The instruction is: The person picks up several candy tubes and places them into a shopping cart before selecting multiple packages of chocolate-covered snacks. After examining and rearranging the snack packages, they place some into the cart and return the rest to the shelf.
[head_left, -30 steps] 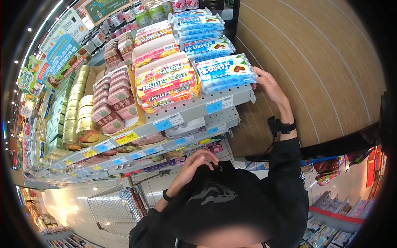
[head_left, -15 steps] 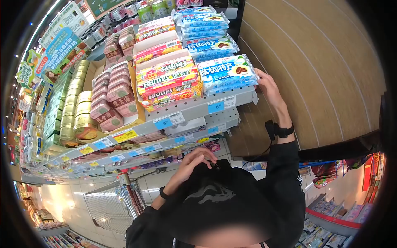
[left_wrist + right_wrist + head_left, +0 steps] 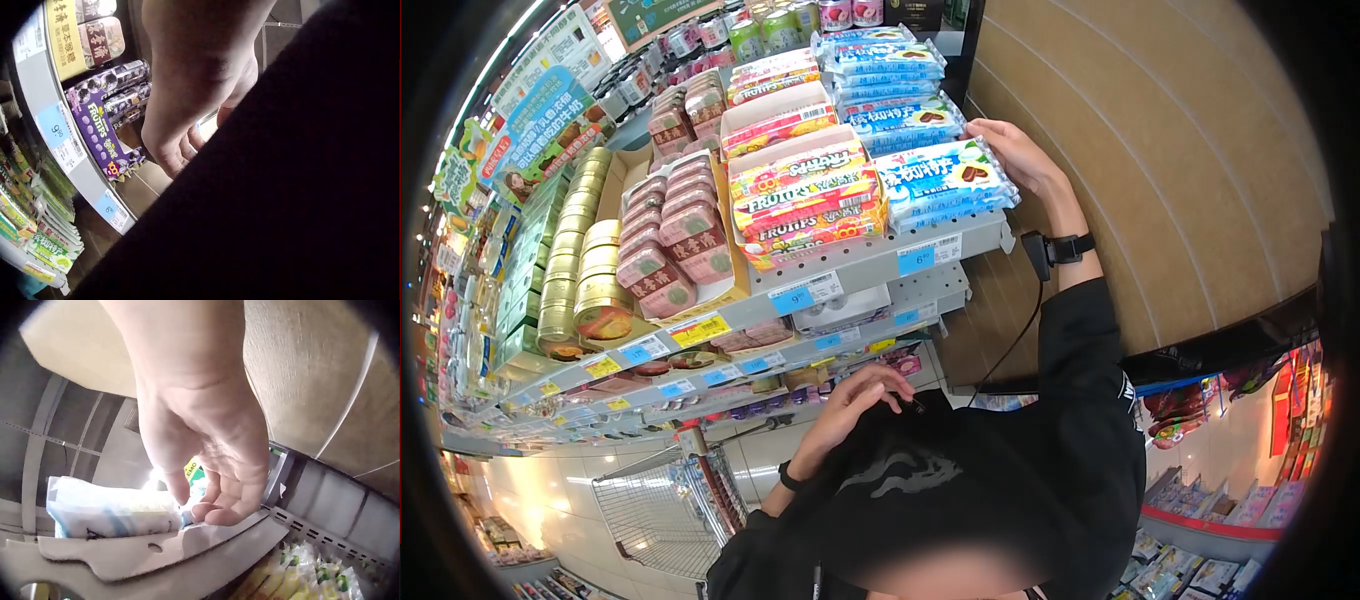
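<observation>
My right hand [image 3: 1022, 160] reaches over the right end of the front stack of blue-and-white candy packs [image 3: 935, 185], its fingers at the back right corner. In the right wrist view the thumb and bent fingertips lie right at the end of a white-and-blue pack [image 3: 119, 509], which rests on the grey shelf [image 3: 156, 556]. Low in front of the shelves, my left hand [image 3: 855, 405] hangs beside the black clothing with loosely bent fingers and nothing visible in it. In the left wrist view the sleeve hides part of that hand [image 3: 194, 94].
Left of the packs stand Frutips boxes [image 3: 805, 205], pink tins [image 3: 685, 235] and gold tins [image 3: 605, 285]. Price tags [image 3: 805, 293] line the shelf edge. A brown curved panel [image 3: 1140, 180] borders the right side. A shopping cart [image 3: 665, 510] stands on the floor behind.
My right hand has moved from the right edge of the front stack farther back and left, to its rear corner. The left hand has barely moved.
</observation>
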`<act>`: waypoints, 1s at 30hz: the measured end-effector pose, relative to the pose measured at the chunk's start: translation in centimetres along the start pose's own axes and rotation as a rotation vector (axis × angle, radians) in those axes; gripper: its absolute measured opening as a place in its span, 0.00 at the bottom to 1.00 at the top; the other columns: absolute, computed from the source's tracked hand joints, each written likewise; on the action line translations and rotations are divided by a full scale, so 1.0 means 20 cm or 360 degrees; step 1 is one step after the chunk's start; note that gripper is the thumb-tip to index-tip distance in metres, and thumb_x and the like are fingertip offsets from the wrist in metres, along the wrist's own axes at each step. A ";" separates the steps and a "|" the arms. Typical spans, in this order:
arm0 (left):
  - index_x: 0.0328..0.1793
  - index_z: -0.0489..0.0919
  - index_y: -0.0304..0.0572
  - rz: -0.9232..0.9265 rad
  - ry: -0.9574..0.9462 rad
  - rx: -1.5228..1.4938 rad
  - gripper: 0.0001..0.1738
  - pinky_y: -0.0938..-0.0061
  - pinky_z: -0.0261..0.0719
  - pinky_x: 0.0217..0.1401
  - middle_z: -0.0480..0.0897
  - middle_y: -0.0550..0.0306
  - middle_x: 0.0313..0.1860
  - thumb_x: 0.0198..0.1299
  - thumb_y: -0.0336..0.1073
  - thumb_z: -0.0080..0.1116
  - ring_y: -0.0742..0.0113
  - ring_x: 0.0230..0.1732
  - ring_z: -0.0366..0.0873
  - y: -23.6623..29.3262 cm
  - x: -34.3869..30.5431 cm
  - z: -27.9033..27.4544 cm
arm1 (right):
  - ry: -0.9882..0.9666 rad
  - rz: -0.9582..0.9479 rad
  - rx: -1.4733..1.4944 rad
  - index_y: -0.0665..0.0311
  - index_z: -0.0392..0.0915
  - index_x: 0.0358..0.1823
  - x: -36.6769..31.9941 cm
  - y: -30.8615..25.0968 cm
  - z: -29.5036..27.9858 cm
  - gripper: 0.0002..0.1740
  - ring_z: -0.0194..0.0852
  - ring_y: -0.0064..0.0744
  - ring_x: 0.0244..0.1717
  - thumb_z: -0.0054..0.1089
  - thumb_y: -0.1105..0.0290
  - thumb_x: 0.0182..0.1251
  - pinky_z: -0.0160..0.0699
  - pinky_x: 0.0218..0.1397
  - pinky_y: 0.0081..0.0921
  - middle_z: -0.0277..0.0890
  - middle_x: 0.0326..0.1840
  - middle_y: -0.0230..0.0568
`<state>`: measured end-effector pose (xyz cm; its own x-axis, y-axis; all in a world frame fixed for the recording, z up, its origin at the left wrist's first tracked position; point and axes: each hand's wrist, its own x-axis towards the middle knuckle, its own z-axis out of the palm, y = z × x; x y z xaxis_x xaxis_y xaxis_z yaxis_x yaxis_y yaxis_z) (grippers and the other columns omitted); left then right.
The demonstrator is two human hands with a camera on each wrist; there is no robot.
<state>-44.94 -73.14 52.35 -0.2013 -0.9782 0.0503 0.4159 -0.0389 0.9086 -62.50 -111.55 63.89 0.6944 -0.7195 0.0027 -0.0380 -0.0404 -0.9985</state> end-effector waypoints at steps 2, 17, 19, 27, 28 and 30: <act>0.57 0.74 0.35 -0.0002 0.0092 -0.0038 0.19 0.67 0.79 0.51 0.80 0.48 0.51 0.74 0.44 0.47 0.59 0.53 0.79 0.00 -0.02 0.00 | -0.0035 0.0043 0.0146 0.67 0.75 0.50 0.02 -0.01 -0.01 0.14 0.80 0.20 0.45 0.58 0.63 0.73 0.84 0.46 0.17 0.79 0.45 0.35; 0.57 0.74 0.36 -0.0010 0.0151 -0.0041 0.17 0.67 0.78 0.52 0.80 0.47 0.51 0.73 0.42 0.47 0.59 0.54 0.79 -0.01 -0.06 0.00 | 0.0043 0.0181 0.0270 0.66 0.73 0.54 0.08 -0.06 0.02 0.23 0.80 0.24 0.43 0.53 0.52 0.74 0.81 0.43 0.20 0.78 0.44 0.38; 0.57 0.74 0.36 -0.0021 0.0156 -0.0040 0.17 0.67 0.78 0.52 0.80 0.47 0.51 0.74 0.42 0.47 0.59 0.54 0.79 -0.01 -0.06 0.00 | -0.0165 -0.0005 -0.0535 0.66 0.74 0.53 0.09 -0.12 0.03 0.24 0.79 0.23 0.43 0.56 0.51 0.73 0.79 0.47 0.20 0.78 0.44 0.36; 0.57 0.73 0.35 -0.0017 0.0139 -0.0053 0.16 0.67 0.78 0.53 0.80 0.47 0.51 0.74 0.40 0.46 0.59 0.54 0.79 -0.04 -0.06 0.01 | -0.0164 -0.0189 -0.0156 0.68 0.73 0.60 0.03 -0.16 0.02 0.24 0.75 0.26 0.54 0.64 0.63 0.67 0.74 0.57 0.24 0.78 0.53 0.39; 0.58 0.73 0.35 -0.0021 0.0136 -0.0048 0.16 0.67 0.78 0.53 0.80 0.47 0.51 0.74 0.40 0.46 0.59 0.54 0.79 -0.04 -0.06 0.00 | -0.0135 -0.0220 -0.0209 0.69 0.72 0.61 0.04 -0.14 0.02 0.25 0.75 0.25 0.54 0.63 0.65 0.67 0.74 0.57 0.24 0.78 0.52 0.38; 0.58 0.73 0.35 -0.0023 0.0129 -0.0043 0.16 0.67 0.78 0.53 0.80 0.47 0.52 0.74 0.40 0.46 0.59 0.54 0.79 -0.05 -0.06 0.00 | -0.0105 -0.0253 -0.0263 0.70 0.70 0.63 0.06 -0.12 0.03 0.25 0.75 0.25 0.54 0.62 0.68 0.67 0.74 0.56 0.23 0.78 0.51 0.38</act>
<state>-45.17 -72.00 51.43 -0.1354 -0.9908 0.0023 0.4373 -0.0577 0.8975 -61.19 -111.93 66.18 0.7462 -0.6485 0.1504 -0.0377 -0.2667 -0.9630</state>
